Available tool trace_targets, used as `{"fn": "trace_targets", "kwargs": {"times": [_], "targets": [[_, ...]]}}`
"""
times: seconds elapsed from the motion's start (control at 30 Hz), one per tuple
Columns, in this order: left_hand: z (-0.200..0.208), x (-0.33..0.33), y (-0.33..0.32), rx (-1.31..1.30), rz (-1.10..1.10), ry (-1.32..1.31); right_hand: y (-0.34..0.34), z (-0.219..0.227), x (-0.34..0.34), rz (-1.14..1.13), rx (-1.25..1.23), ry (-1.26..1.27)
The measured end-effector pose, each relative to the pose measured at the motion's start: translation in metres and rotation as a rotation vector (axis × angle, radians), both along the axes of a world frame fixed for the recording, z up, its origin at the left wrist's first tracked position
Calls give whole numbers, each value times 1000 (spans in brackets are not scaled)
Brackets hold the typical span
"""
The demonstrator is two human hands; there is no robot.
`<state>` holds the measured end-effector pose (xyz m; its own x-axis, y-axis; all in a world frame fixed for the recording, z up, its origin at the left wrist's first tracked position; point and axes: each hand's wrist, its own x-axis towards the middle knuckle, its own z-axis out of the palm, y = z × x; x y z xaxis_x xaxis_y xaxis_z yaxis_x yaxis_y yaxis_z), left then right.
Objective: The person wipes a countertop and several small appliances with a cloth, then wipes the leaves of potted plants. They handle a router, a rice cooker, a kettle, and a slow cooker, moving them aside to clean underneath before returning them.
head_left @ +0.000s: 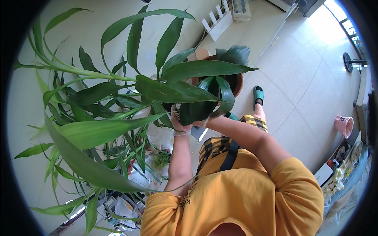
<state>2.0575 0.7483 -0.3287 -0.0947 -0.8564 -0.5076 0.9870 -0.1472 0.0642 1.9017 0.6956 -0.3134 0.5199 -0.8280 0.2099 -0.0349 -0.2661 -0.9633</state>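
Observation:
Both my hands are gloved in thin clear plastic and close together beneath the leaves. My left hand (181, 125) has its fingers curled at the base of the dark green leaves, around something I cannot make out. Broad leaves cover most of my right hand (201, 122), so its fingers are hidden. Over the hands hang glossy dark green leaves (202, 104). Just beyond them stands a terracotta pot (238, 83), partly covered by foliage. A tall plant with long strap-like leaves (98, 131) fills the left side.
A white router (219, 26) with upright antennas lies on the pale counter (258, 29) at the back. Below the foliage are a tuft of fine green plant (161, 159) and a plastic bag (143, 177). A pink bin (344, 126) stands on the tiled floor (295, 94) at right.

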Motion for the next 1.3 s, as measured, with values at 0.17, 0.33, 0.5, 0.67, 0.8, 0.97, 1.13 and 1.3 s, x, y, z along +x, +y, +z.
{"fn": "trace_targets", "kwargs": {"times": [0.17, 0.33, 0.5, 0.67, 0.8, 0.97, 1.13, 1.3], "targets": [[-1, -4, 2, -161, -56, 100, -16, 2, -12, 15, 10, 57], [-9, 13, 12, -60, 83, -222, 20, 46, -2, -2, -278, 330], [-25, 5, 24, -172, -145, -215, 48, 10, -21, 283, -134, 651], [-38, 2, 41, 194, -82, -344, 55, 10, -104, 448, 424, 447], [-47, 8, 61, 392, 1, -433, 26, 14, -188, 749, -121, 827], [-34, -59, 82, 691, -80, -613, -21, 11, -296, 174, 1704, -371], [27, -179, 102, 415, -505, -739, -81, 79, -338, 268, 1571, -767], [105, -298, 47, 150, -328, -775, -135, 100, -378, 250, 1380, -461]]}}
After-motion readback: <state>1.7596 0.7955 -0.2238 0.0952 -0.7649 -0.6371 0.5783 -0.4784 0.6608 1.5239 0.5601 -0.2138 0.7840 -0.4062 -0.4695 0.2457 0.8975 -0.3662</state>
